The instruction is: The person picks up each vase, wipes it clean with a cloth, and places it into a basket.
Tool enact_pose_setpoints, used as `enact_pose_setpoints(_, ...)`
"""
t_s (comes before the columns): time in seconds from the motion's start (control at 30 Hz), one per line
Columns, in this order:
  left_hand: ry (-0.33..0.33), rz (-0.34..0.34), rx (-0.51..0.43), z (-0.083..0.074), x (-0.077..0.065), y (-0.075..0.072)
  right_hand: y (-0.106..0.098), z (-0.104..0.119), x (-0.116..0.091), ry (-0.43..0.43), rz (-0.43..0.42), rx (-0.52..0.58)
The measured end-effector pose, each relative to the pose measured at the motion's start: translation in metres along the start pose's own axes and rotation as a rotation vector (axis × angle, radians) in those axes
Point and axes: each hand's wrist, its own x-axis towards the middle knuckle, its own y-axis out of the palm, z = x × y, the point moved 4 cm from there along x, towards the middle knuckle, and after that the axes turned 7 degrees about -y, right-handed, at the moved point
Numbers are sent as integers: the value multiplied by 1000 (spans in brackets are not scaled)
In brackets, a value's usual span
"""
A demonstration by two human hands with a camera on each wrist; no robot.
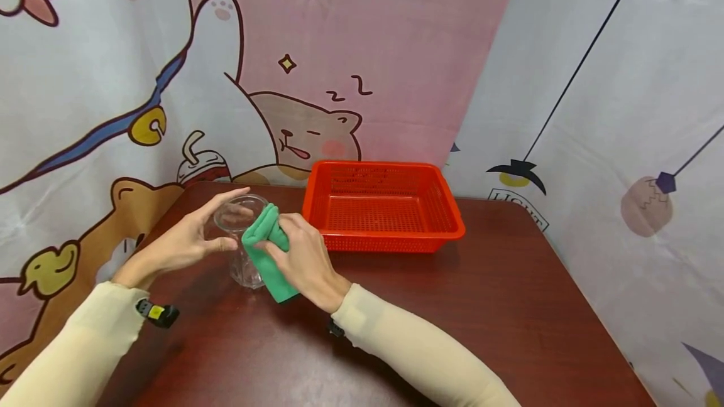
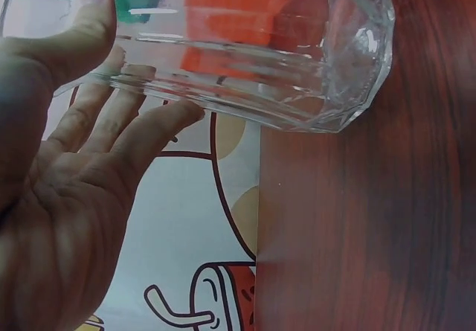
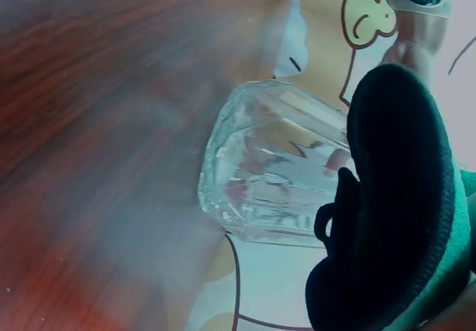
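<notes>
A clear, faceted glass jar (image 1: pixel 247 269) with a wide round rim is at the left of the table. My left hand (image 1: pixel 183 240) holds it near the rim, the thumb on the near side and the fingers round the far side in the left wrist view. A folded green cloth (image 1: pixel 277 278) is gripped in my right hand (image 1: pixel 308 259), close against the jar's right side by the rim. In the right wrist view the dark underside of the cloth (image 3: pixel 405 197) covers the jar's upper part. Whether the jar's base touches the table cannot be told.
A red-orange plastic basket (image 1: pixel 384 242) with perforated walls stands at the back of the dark reddish wooden table (image 1: pixel 452 306), right of the hands. Cartoon-printed cloth (image 1: pixel 396 49) hangs behind the table and along its sides.
</notes>
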Motion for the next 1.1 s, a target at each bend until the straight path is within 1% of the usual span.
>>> enact_pose_setpoints(0.07, 9, -4, 5, 1, 0, 0, 3, -1, 0, 2, 16, -17)
enact_pose_setpoints(0.23, 20, 6, -25, -1, 1, 1, 6, -2, -2, -8, 80, -101)
enact_pose_setpoints(0.43, 22, 1, -11, 0, 1, 1, 10, -3, -10, -7, 223, -227)
enact_pose_setpoints(0.57, 26, 0, -24, 3, 1, 1, 14, -5, -17, -8, 305, -302)
enact_pose_setpoints(0.67, 30, 1, -35, 8, 2, 2, 16, -8, -22, 4, 340, -336)
enact_pose_setpoints(0.77, 33, -1, -36, 16, 4, 2, 19, -12, -27, 26, 376, -339)
enact_pose_setpoints(0.93, 23, -8, -34, 33, 7, 2, 26, -19, -35, 61, 486, -375)
enact_pose_setpoints(1.03, 14, -8, -32, 36, 6, 3, 29, -20, -38, 74, 539, -402)
enact_pose_setpoints(1.1, 12, -6, -32, 35, 6, 3, 30, -21, -40, 79, 554, -403)
